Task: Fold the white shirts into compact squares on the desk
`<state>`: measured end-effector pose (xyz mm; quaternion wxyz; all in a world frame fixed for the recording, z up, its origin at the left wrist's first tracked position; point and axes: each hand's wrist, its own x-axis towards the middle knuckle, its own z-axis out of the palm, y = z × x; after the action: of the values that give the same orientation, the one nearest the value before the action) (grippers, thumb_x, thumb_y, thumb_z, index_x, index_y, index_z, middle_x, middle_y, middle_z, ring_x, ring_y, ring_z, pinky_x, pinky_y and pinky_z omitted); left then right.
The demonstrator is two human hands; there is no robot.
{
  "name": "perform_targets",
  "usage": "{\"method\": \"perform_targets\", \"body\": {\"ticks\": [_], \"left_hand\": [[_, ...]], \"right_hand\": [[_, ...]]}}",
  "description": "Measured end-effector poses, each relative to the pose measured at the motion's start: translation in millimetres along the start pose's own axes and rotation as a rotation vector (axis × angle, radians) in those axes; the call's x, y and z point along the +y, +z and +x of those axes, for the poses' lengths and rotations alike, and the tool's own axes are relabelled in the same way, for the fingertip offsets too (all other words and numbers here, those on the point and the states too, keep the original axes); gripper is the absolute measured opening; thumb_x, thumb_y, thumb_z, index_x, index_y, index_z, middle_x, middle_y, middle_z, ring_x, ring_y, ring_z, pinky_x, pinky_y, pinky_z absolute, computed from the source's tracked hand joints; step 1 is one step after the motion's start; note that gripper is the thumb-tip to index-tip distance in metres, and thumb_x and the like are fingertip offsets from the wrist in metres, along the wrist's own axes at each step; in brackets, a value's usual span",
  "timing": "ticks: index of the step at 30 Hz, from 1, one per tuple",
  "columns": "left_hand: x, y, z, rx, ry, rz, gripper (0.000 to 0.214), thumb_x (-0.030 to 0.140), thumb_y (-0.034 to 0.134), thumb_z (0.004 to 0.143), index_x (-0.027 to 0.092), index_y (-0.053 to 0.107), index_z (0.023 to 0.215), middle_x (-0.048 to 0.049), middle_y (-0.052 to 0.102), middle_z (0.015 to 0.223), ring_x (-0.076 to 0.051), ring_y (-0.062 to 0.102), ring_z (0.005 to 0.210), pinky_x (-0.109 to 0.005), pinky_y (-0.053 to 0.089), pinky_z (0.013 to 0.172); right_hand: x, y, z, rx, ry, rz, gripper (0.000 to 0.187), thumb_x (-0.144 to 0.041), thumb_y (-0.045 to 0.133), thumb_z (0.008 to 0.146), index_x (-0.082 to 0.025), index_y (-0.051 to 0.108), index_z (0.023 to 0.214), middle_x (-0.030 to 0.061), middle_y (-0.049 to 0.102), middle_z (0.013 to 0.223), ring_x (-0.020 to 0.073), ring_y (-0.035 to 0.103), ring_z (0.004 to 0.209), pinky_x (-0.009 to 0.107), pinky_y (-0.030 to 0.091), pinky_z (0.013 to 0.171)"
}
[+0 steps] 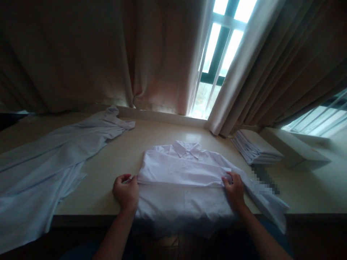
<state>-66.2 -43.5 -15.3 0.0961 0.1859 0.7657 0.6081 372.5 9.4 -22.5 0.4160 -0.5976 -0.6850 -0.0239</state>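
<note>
A white collared shirt (pixel 181 169) lies front up on the table before me, its collar toward the window and its lower part hanging over the near edge. One sleeve is laid straight across the chest, while the other spreads out to the right. At the shirt's left side, my left hand (pixel 126 191) is closed, with thumb and fingers pinching the fabric near the folded sleeve. My right hand (pixel 233 189) grips the cuff end of that sleeve on the right of the chest, thumb and fingers closed on the cloth.
More white shirts (pixel 65 151) lie loosely along the left of the table (pixel 114 155), draping over its front edge. At the back right sit a stack of folded white shirts (pixel 256 146) and a box (pixel 295 146). Long curtains (pixel 162 57) hang behind, parted at a bright window (pixel 219 54).
</note>
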Motion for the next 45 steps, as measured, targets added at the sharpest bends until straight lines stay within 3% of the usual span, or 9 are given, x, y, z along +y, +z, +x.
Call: {"method": "perform_targets", "body": {"ticks": [10, 16, 20, 26, 31, 35, 38, 41, 45], "left_hand": [[-21, 0.2, 14, -0.094, 0.129, 0.256, 0.05, 0.043, 0.075, 0.058, 0.016, 0.061, 0.098, -0.0041, 0.06, 0.092, -0.016, 0.055, 0.07, -0.034, 0.048, 0.072], [-34, 6.2, 23, -0.035, 0.265, 0.361, 0.038, 0.037, 0.072, 0.06, 0.017, 0.062, 0.091, 0.0004, 0.056, 0.078, -0.015, 0.051, 0.068, -0.033, 0.047, 0.074], [-42, 10.6, 26, -0.015, 0.261, 0.396, 0.035, 0.037, 0.067, 0.064, 0.017, 0.063, 0.092, 0.0009, 0.053, 0.073, -0.016, 0.05, 0.069, -0.032, 0.047, 0.073], [-33, 5.6, 24, -0.074, 0.21, 0.373, 0.04, 0.037, 0.065, 0.064, 0.014, 0.063, 0.096, -0.0015, 0.056, 0.077, -0.017, 0.053, 0.067, -0.033, 0.048, 0.071], [-23, 1.8, 21, -0.127, 0.258, 0.424, 0.047, 0.044, 0.066, 0.065, 0.013, 0.063, 0.1, -0.0067, 0.06, 0.087, -0.02, 0.055, 0.074, -0.036, 0.049, 0.079], [-20, 4.4, 26, -0.145, 0.288, 0.51, 0.045, 0.036, 0.067, 0.065, 0.011, 0.063, 0.102, -0.0091, 0.06, 0.089, -0.022, 0.056, 0.086, -0.035, 0.046, 0.086], [-16, 4.8, 28, -0.179, 0.298, 0.591, 0.044, 0.034, 0.065, 0.068, 0.01, 0.062, 0.104, -0.0108, 0.059, 0.09, -0.024, 0.054, 0.093, -0.036, 0.045, 0.088], [-7, -1.1, 21, -0.24, 0.424, 0.711, 0.044, 0.038, 0.058, 0.075, 0.009, 0.06, 0.108, -0.0134, 0.057, 0.09, -0.028, 0.052, 0.099, -0.039, 0.045, 0.086], [7, -12.6, 1, -0.221, 0.717, 0.828, 0.038, 0.036, 0.043, 0.085, 0.012, 0.059, 0.11, -0.0158, 0.056, 0.103, -0.03, 0.049, 0.106, -0.043, 0.039, 0.095]], "right_hand": [[4, -8, 3, -0.054, 0.095, 0.134, 0.035, -0.028, 0.055, 0.077, -0.019, 0.06, 0.11, 0.009, 0.061, 0.108, 0.0248, 0.056, 0.098, 0.041, 0.047, 0.086], [4, -19, -4, -0.107, 0.091, 0.133, 0.033, -0.027, 0.058, 0.077, -0.02, 0.062, 0.109, 0.0104, 0.058, 0.119, 0.0244, 0.055, 0.106, 0.039, 0.049, 0.087], [7, -16, -13, -0.098, 0.076, 0.109, 0.027, -0.028, 0.059, 0.078, -0.02, 0.064, 0.104, 0.0104, 0.059, 0.115, 0.0258, 0.053, 0.111, 0.044, 0.045, 0.095], [5, -19, -14, -0.063, 0.128, 0.209, 0.027, -0.035, 0.055, 0.086, -0.02, 0.062, 0.107, 0.0123, 0.056, 0.117, 0.0231, 0.057, 0.101, 0.038, 0.052, 0.082], [0, -24, -16, 0.073, 0.078, 0.084, 0.024, -0.033, 0.046, 0.092, -0.019, 0.064, 0.099, 0.0111, 0.058, 0.104, 0.0239, 0.055, 0.101, 0.041, 0.049, 0.087], [-10, -21, -18, -0.121, -0.115, -0.002, 0.017, -0.031, 0.054, 0.088, -0.022, 0.066, 0.095, 0.0084, 0.06, 0.099, 0.0232, 0.055, 0.098, 0.04, 0.045, 0.091], [-16, -19, -19, -0.234, -0.15, -0.066, 0.016, -0.03, 0.055, 0.088, -0.023, 0.067, 0.094, 0.0076, 0.062, 0.098, 0.0231, 0.056, 0.097, 0.039, 0.045, 0.089], [-15, -20, -21, -0.183, -0.147, -0.14, 0.023, -0.03, 0.051, 0.09, -0.023, 0.066, 0.106, 0.0089, 0.062, 0.11, 0.0244, 0.054, 0.106, 0.041, 0.041, 0.094], [-14, -22, -25, -0.22, -0.161, -0.213, 0.022, -0.032, 0.05, 0.092, -0.023, 0.067, 0.103, 0.0075, 0.064, 0.11, 0.0243, 0.054, 0.106, 0.041, 0.04, 0.093]]}}
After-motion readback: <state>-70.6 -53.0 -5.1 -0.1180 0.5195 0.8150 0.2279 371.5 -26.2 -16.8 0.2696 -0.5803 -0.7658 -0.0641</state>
